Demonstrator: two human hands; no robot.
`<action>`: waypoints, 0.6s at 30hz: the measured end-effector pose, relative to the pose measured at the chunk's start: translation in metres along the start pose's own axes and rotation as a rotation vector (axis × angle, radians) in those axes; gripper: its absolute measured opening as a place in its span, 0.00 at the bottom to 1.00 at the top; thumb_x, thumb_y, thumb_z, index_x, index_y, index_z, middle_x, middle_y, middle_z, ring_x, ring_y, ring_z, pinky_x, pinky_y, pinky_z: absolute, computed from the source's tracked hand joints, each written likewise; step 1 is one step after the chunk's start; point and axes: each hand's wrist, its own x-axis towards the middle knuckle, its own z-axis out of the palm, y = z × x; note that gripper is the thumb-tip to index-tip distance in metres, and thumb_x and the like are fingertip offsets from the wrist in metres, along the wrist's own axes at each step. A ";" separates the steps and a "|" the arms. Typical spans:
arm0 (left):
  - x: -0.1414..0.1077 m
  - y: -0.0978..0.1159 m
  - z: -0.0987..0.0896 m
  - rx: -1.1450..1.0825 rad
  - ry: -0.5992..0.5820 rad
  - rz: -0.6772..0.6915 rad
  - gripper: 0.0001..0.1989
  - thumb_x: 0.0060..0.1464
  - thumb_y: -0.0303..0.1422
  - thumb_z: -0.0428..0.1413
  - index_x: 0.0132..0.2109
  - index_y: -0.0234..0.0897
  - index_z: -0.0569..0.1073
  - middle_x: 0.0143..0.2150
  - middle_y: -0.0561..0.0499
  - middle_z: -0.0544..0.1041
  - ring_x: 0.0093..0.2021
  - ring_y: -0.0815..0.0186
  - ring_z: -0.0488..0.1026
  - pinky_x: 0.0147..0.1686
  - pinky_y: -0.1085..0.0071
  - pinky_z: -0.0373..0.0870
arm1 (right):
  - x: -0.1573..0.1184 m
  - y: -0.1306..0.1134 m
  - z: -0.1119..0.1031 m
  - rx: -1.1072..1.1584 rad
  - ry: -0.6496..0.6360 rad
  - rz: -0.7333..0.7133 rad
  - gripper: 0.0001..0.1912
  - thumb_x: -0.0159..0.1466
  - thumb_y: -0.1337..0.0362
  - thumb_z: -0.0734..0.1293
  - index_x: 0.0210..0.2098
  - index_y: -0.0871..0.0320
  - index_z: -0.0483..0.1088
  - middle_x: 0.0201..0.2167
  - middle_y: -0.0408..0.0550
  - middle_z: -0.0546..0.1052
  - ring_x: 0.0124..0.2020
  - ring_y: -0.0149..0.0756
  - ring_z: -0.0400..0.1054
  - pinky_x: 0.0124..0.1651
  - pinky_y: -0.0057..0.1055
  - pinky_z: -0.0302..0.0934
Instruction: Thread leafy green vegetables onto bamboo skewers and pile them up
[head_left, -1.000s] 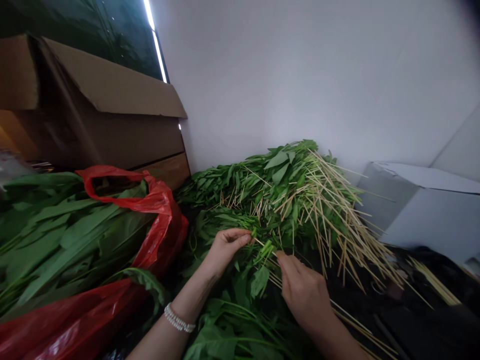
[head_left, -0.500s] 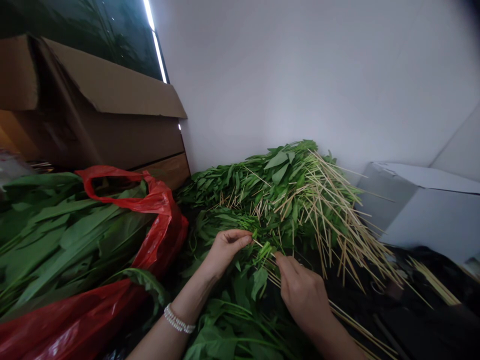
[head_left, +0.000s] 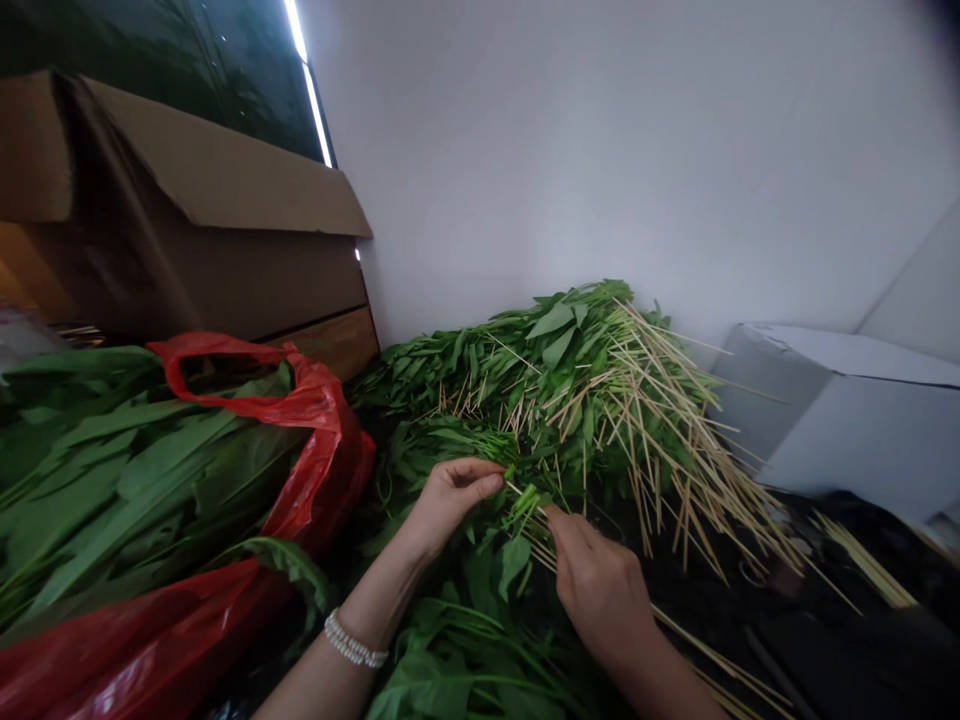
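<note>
- Green stems sit bunched on a pale stick just below the frame's centre, between the hands.
- Best, I'd judge, to brace the stick with the right, feed the green straight along it, and keep fingertips off the tip.
- Left hand: thumb and forefinger pinch a bit of green at the stick's upper-left end; forearm slants up from the bottom edge.
- Right hand: fingers curled, seemingly gripping the stick's lower-right end, knuckles up.

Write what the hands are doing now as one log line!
left hand: pinching green piece | right hand: holding thin stick | between: green stems on stick | left: red bag, leaves
</note>
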 end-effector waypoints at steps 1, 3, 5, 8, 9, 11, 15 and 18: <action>0.000 -0.001 -0.001 0.000 -0.001 -0.007 0.16 0.39 0.39 0.68 0.34 0.33 0.80 0.31 0.47 0.81 0.31 0.67 0.75 0.36 0.72 0.70 | 0.000 0.000 0.000 0.007 0.001 0.003 0.16 0.67 0.72 0.52 0.44 0.63 0.69 0.27 0.46 0.74 0.27 0.30 0.71 0.29 0.24 0.61; 0.000 -0.002 -0.001 -0.016 -0.014 -0.029 0.15 0.38 0.39 0.68 0.32 0.33 0.80 0.30 0.48 0.80 0.30 0.67 0.75 0.37 0.71 0.70 | -0.001 0.000 0.001 0.013 0.011 0.010 0.16 0.68 0.72 0.52 0.44 0.63 0.69 0.26 0.46 0.74 0.26 0.30 0.71 0.29 0.24 0.61; 0.000 -0.002 0.000 -0.032 -0.031 -0.049 0.15 0.37 0.38 0.69 0.32 0.33 0.80 0.29 0.48 0.80 0.30 0.67 0.75 0.37 0.70 0.70 | -0.002 0.000 0.003 0.005 0.015 0.013 0.16 0.68 0.72 0.51 0.44 0.62 0.69 0.26 0.46 0.74 0.25 0.30 0.71 0.29 0.24 0.60; -0.001 -0.003 0.002 -0.052 -0.048 -0.073 0.16 0.36 0.39 0.69 0.32 0.32 0.79 0.29 0.47 0.80 0.30 0.66 0.75 0.38 0.69 0.71 | -0.004 -0.001 0.005 -0.002 0.009 0.016 0.17 0.68 0.72 0.51 0.45 0.62 0.69 0.25 0.46 0.73 0.25 0.30 0.70 0.28 0.24 0.60; -0.001 -0.003 0.003 -0.058 -0.061 -0.081 0.17 0.36 0.39 0.69 0.32 0.32 0.79 0.29 0.47 0.80 0.30 0.66 0.75 0.38 0.69 0.71 | -0.005 -0.001 0.006 0.001 0.007 0.019 0.17 0.68 0.72 0.51 0.45 0.62 0.69 0.25 0.46 0.73 0.25 0.30 0.70 0.28 0.24 0.60; -0.002 -0.004 0.005 -0.060 -0.084 -0.088 0.16 0.35 0.39 0.69 0.31 0.32 0.79 0.29 0.48 0.80 0.29 0.66 0.74 0.37 0.70 0.70 | -0.006 -0.001 0.007 0.007 0.005 0.021 0.17 0.68 0.72 0.51 0.45 0.63 0.69 0.26 0.46 0.73 0.26 0.30 0.70 0.29 0.24 0.59; -0.003 -0.006 0.007 -0.013 -0.123 -0.060 0.16 0.36 0.39 0.69 0.30 0.32 0.79 0.28 0.50 0.78 0.28 0.69 0.71 0.34 0.73 0.68 | -0.004 -0.003 0.006 0.007 0.000 0.005 0.17 0.67 0.73 0.51 0.45 0.63 0.69 0.26 0.45 0.73 0.25 0.30 0.69 0.29 0.25 0.58; -0.004 -0.004 0.005 0.110 -0.223 0.024 0.17 0.42 0.43 0.65 0.33 0.33 0.79 0.29 0.50 0.78 0.30 0.67 0.71 0.34 0.74 0.67 | 0.001 -0.001 0.001 -0.014 0.037 -0.003 0.16 0.67 0.73 0.51 0.44 0.62 0.68 0.25 0.45 0.73 0.24 0.30 0.68 0.29 0.27 0.57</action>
